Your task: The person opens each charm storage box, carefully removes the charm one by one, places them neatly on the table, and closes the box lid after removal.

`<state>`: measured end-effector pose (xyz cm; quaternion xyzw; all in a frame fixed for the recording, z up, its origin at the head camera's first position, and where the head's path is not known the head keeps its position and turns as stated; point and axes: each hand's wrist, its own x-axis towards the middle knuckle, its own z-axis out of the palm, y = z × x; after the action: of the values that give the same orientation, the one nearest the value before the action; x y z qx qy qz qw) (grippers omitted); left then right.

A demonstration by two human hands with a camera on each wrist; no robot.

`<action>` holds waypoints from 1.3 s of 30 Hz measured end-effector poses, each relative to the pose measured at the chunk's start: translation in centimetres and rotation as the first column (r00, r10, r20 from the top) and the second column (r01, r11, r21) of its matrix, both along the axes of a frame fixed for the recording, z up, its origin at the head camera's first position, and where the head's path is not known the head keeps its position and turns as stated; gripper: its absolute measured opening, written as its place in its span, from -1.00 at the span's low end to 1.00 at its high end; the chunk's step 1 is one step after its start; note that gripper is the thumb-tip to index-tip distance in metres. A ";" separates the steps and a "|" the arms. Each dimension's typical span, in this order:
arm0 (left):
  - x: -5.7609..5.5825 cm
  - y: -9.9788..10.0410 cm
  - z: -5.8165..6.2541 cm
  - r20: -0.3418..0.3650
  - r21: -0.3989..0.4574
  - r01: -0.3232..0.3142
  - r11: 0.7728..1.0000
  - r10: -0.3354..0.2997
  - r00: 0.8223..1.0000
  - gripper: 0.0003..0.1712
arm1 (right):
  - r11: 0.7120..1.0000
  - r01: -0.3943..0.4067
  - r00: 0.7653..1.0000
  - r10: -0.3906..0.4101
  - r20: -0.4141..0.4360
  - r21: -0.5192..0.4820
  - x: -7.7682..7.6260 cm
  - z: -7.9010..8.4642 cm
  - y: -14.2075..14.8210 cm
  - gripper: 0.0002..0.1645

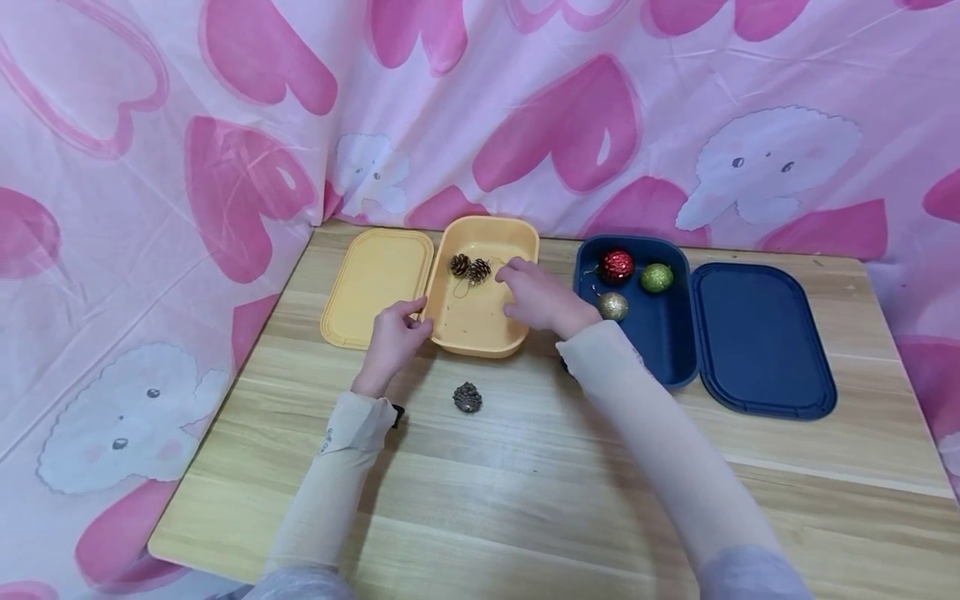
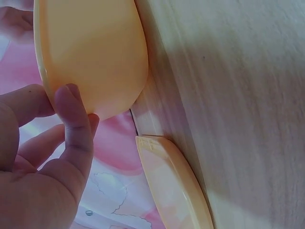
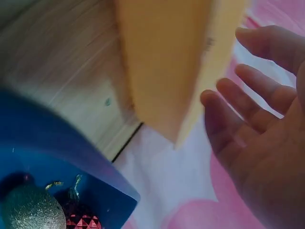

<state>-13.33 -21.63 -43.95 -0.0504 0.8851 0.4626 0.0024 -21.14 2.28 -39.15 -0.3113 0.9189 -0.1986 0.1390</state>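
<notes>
My left hand [image 1: 392, 340] pinches the near left rim of a yellow box [image 1: 468, 329]; the left wrist view shows thumb and fingers on either side of its wall. Two brown pine cones [image 1: 469, 268] with thin loops lie inside, toward the back. Over the box's right side reaches my right hand [image 1: 542, 293], its fingers apart and relaxed with nothing between them. In the right wrist view the same fingertips [image 3: 208, 97] are right at the box's rim. One darker pine cone [image 1: 468, 397] sits on the table in front of the box.
A yellow lid [image 1: 378, 287] lies left of the yellow box. To the right stands a navy box [image 1: 663, 346] with red [image 1: 618, 267], green [image 1: 657, 278] and gold baubles [image 1: 612, 306]. Beside it is a navy lid [image 1: 765, 342]. Pink patterned cloth [image 1: 555, 125] hangs behind the wooden table [image 1: 525, 500].
</notes>
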 end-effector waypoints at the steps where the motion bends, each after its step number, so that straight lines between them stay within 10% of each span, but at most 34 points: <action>1: 0.0 0.0 0.0 0.001 0.003 -0.001 1.000 0.001 1.000 -0.49 | 1.000 0.002 1.000 -0.002 -0.009 0.019 -0.3 -0.2 -0.2 -0.43; 30: -0.2 0.2 0.1 0.033 0.019 -0.025 1.000 0.024 0.999 -0.48 | 0.975 -0.077 0.991 0.052 0.125 0.208 -4.4 -2.6 -3.6 -0.08; 39: -0.3 0.2 0.1 0.040 0.011 -0.033 0.999 0.032 0.999 -0.48 | 0.970 -0.071 0.997 0.061 0.053 0.231 -4.4 -2.9 -4.0 -0.16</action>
<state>-13.58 -21.39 -43.81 -0.0739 0.8814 0.4664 0.0129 -25.51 -1.68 -42.04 -0.3186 0.9216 -0.0920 0.2018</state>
